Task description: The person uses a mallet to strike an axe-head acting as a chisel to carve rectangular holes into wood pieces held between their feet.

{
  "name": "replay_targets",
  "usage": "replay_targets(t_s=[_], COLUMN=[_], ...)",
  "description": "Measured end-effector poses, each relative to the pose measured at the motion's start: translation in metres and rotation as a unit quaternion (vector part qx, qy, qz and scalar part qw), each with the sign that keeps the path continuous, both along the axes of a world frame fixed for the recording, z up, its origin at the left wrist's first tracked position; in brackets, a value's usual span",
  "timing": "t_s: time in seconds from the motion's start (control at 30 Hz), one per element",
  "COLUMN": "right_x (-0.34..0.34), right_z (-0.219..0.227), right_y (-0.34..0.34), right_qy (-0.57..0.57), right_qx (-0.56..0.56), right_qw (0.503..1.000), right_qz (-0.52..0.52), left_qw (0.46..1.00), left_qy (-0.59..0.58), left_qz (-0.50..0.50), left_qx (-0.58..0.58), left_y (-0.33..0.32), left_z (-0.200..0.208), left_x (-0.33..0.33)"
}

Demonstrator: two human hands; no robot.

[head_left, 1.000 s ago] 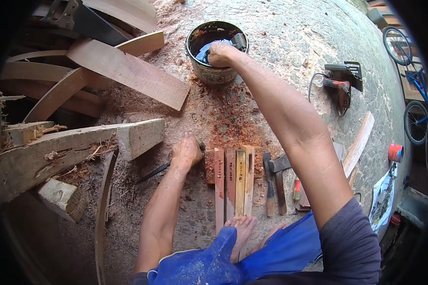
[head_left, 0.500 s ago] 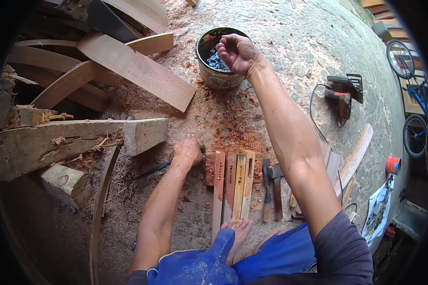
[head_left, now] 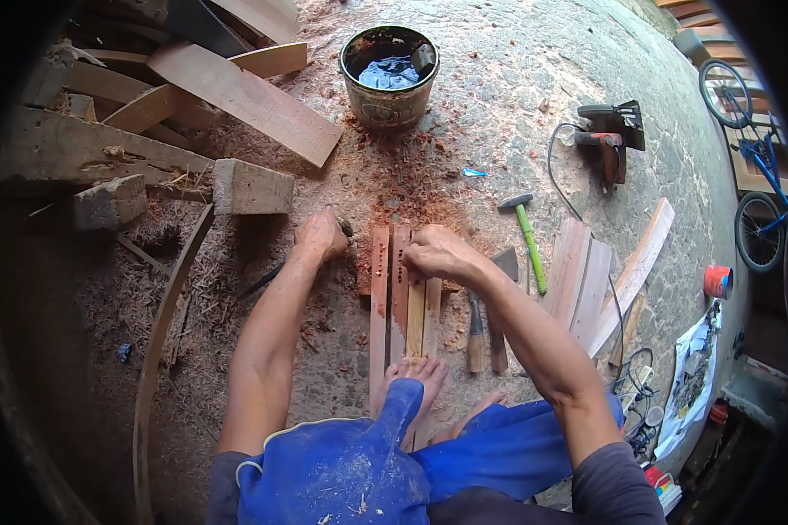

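Observation:
My left hand (head_left: 322, 234) is closed around a dark tool (head_left: 258, 282). Its dark, bar-like end sticks out toward the lower left and a rounded end shows by the thumb; its exact kind is hidden. Right of it, my right hand (head_left: 444, 254) is closed over the far end of several wooden strips laid side by side; whatever its fingers hold is hidden. Small holes run in a row along the reddish strip (head_left: 381, 297) at the left. A bare foot (head_left: 418, 374) presses on the near part of the strips, including a yellowish one (head_left: 416, 319).
Beyond the strips stands a bucket (head_left: 385, 109) of water with a block at its rim. To the right lie a green-handled hammer (head_left: 531, 249), a wooden-handled chisel (head_left: 475, 337), a corded power saw (head_left: 611, 144) and planks (head_left: 578, 271). Timber pieces (head_left: 245, 101) and a thick beam (head_left: 254, 188) fill the left.
My right hand has come down from above the bucket to the far end of the strips. My left hand stays closed on the dark tool. The view has shifted, showing the hammer.

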State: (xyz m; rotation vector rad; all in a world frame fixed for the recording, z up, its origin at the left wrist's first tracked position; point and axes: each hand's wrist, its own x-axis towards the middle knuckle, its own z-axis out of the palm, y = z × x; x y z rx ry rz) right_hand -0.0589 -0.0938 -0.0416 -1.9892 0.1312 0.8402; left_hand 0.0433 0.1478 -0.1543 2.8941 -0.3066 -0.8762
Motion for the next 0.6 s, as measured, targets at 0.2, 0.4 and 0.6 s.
replay_targets(t_s=[0.2,0.4,0.6], right_x=[-0.022,-0.045,-0.102], right_z=[0.004,0.027,-0.009], right_y=[0.004,-0.012,-0.086], right_qy=[-0.156,-0.201,-0.119], right_qx=[-0.063,0.102,0.289], right_qw=[0.981,0.97,0.86], right_qz=[0.092,-0.095,-0.404], left_qw=[0.974,0.895,0.789], left_qy=[-0.116,-0.252,-0.395], left_qz=[0.154,0.167,0.065], left_qx=[-0.123,-0.328,-0.467], left_y=[-0.004,-0.016,-0.024], left_z=[0.031,0.089,0.138], left_x=[-0.005,-0.008,-0.01])
